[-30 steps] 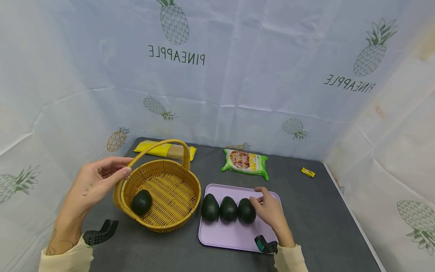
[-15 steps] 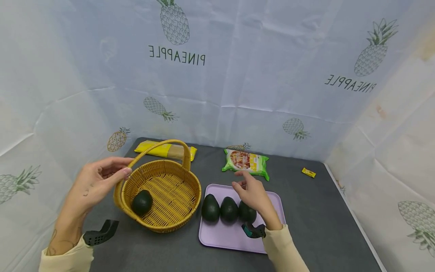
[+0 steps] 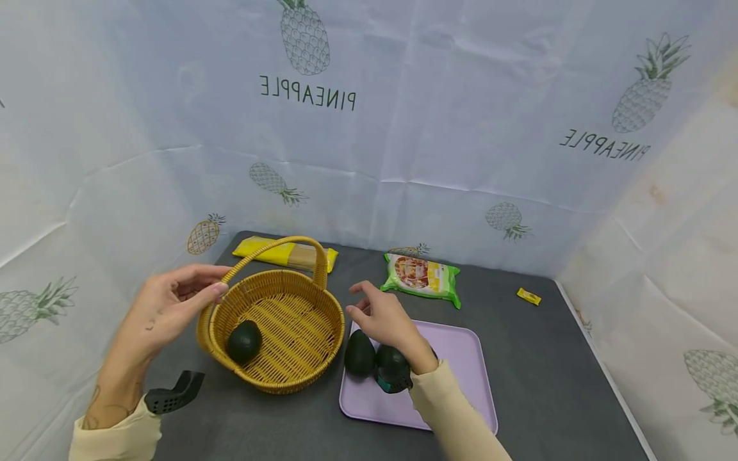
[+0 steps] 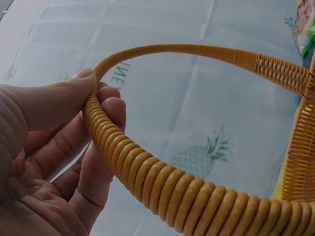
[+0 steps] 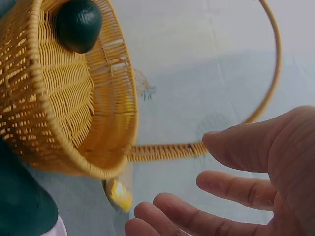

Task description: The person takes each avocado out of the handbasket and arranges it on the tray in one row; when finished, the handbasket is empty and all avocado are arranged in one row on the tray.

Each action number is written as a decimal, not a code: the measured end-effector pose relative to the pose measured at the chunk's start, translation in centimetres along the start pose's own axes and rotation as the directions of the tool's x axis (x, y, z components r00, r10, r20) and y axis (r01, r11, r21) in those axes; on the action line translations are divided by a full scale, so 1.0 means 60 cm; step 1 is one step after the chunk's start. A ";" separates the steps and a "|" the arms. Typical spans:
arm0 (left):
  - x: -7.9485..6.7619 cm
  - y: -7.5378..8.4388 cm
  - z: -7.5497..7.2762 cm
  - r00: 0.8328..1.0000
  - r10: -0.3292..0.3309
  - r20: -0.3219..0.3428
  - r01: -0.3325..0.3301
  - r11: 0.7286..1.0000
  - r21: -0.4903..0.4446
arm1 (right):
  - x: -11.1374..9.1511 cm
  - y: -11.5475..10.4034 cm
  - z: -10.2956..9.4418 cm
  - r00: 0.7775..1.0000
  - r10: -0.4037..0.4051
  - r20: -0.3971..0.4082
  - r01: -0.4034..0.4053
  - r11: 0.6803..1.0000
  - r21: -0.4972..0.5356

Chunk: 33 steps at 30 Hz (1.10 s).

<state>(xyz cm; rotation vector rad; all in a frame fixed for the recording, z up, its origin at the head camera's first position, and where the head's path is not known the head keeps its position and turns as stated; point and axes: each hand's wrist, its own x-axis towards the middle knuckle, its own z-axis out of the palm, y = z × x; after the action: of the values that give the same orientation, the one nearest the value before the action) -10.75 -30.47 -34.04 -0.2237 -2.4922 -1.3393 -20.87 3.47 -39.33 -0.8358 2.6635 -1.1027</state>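
My left hand (image 3: 167,314) pinches the handle (image 4: 147,177) of a round yellow wicker basket (image 3: 271,387) between thumb and fingers. One dark green avocado (image 3: 244,342) lies at the left inside it. My right hand (image 3: 383,317) hovers above the back left of a lilac tray (image 3: 461,358), between tray and basket. Nothing is in its fingers (image 5: 236,189), which are loosely spread in the right wrist view. On the tray I see an avocado (image 3: 360,355) at the left and another avocado (image 3: 389,365) beside it, partly covered. My right wrist hides the spot just right of them.
Behind the basket lies a yellow packet (image 3: 288,253). A green food packet (image 3: 423,276) sits behind the tray, and a small yellow wrapper (image 3: 528,296) lies toward the table's right edge. Pineapple-printed curtains (image 3: 403,128) enclose the dark grey table (image 3: 536,365).
My right hand has left the rightmost avocado on the tray and moved up and leftward toward the basket, with nothing held. My left hand stays on the handle.
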 end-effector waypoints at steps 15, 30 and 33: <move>-0.001 0.001 -0.003 1.000 0.004 -0.004 -0.004 1.000 0.017 | 0.063 -0.040 0.070 0.986 -0.029 0.165 0.036 0.999 -0.038; 0.004 -0.005 0.000 0.999 0.034 0.000 -0.034 0.999 -0.012 | 0.090 -0.078 0.129 0.964 -0.053 0.261 0.057 0.998 -0.009; 0.003 -0.004 -0.001 1.000 0.026 0.001 -0.026 1.000 -0.016 | 0.095 -0.083 0.143 0.960 -0.056 0.273 0.066 0.998 -0.026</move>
<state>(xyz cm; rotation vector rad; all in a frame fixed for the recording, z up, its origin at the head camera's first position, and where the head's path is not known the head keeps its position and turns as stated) -10.97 -30.65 -34.13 -0.2597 -2.4713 -1.3493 -20.62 -7.71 -41.65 -1.0024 2.4497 -0.8828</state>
